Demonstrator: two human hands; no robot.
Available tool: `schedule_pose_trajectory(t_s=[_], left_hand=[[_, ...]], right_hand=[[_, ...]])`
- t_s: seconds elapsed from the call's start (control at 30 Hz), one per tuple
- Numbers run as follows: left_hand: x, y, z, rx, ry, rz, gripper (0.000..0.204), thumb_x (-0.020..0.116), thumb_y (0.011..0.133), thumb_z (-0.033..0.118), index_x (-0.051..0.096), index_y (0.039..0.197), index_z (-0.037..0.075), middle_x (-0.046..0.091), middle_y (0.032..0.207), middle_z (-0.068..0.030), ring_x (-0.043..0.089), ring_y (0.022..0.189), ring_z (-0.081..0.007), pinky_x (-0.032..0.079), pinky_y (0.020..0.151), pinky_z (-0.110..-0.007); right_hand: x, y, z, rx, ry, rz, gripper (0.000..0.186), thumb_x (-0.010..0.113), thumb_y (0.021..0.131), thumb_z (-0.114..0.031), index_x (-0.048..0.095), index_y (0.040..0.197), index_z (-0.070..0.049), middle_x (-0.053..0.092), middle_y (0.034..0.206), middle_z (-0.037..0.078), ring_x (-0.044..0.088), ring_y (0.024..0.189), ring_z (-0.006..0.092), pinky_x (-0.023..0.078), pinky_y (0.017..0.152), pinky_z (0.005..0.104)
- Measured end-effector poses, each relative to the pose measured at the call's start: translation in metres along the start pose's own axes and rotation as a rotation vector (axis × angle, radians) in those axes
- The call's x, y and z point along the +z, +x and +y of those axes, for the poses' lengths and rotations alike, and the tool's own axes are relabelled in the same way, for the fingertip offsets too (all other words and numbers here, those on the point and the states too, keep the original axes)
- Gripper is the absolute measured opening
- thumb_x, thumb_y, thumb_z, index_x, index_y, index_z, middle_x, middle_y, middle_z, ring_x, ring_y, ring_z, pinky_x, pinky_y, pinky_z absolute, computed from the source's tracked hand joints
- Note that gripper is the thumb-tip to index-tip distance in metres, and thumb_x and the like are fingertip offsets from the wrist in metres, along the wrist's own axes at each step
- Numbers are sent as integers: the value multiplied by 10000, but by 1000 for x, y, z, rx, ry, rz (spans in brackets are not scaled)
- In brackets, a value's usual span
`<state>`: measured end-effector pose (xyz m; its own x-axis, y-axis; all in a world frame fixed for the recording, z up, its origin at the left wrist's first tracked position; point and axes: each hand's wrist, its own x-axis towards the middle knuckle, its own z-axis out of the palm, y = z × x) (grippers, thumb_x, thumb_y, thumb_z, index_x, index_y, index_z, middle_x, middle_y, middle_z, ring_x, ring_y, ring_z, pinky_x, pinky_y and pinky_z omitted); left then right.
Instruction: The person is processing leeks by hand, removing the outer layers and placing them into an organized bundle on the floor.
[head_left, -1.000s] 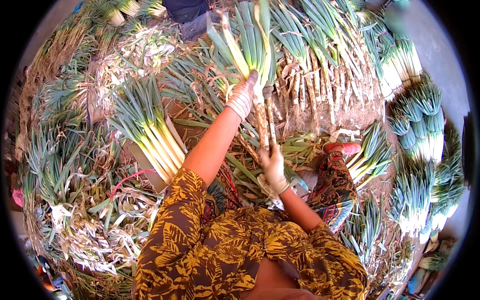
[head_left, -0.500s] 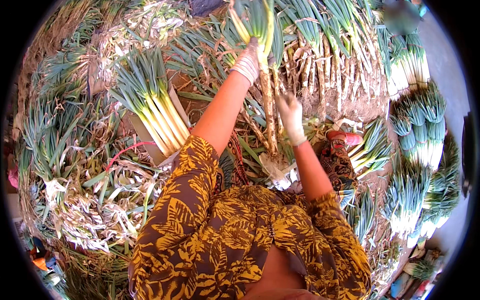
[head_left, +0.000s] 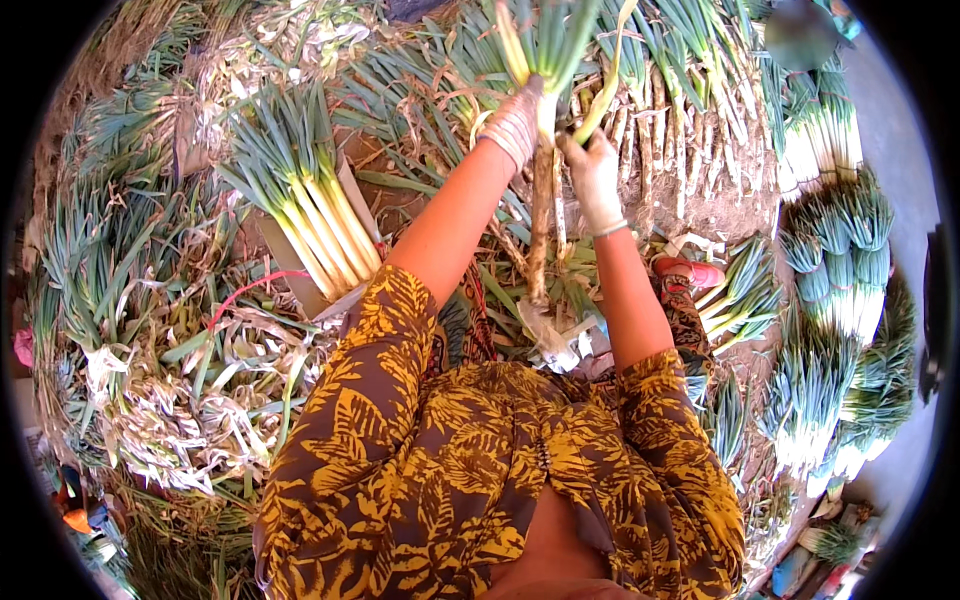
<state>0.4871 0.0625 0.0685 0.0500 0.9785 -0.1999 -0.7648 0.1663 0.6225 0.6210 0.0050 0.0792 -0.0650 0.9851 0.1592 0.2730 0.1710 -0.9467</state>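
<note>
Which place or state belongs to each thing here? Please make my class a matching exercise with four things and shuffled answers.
Column 1
1. White-gloved left hand
2. White-gloved right hand
3. Pale-stalked, green-leaved leeks
4. Rounded red shoe

Column 2
A. Right of the bare right forearm
B. Closed around a long, brown-stalked leek, near its green leaves
C. Lying left of the bare left forearm
D. Closed on a long, yellow-green leaf

Pairs: 1-B, 2-D, 3-C, 4-A

A leek cluster [head_left: 322,225] lies left of the held leek [head_left: 540,205].
</note>
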Motion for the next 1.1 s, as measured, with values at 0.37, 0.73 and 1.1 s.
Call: schedule_pose_trajectory(t_s=[0.37,0.73,1.1], left_hand=[[-19,-3,57,0,58,50,697,311,954,643,615,1031,21,442,577,-31,469,490,-182,428,463,-318],[1,-1,30,-87,-269,99,480,442,972,459,572,948,-3,606,671,-106,584,521,-232,512,424,-350],[-9,-76,-67,-696,1914,-695,156,567,904,141,640,926,5,593,707,-60,484,526,-144,452,507,-329]], right_hand=[[-69,-214,174,349,-977,-1045,458,670,839,-353,604,1093,22,657,1003,244,634,950,378,502,862,408],[-25,-153,26,200,201,32,323,601,952,-352,630,899,-34,526,650,-48,431,521,35,343,447,194],[-67,-64,-34,158,378,211,322,615,937,-384,610,852,-74,498,578,-46,371,411,24,261,370,190]])
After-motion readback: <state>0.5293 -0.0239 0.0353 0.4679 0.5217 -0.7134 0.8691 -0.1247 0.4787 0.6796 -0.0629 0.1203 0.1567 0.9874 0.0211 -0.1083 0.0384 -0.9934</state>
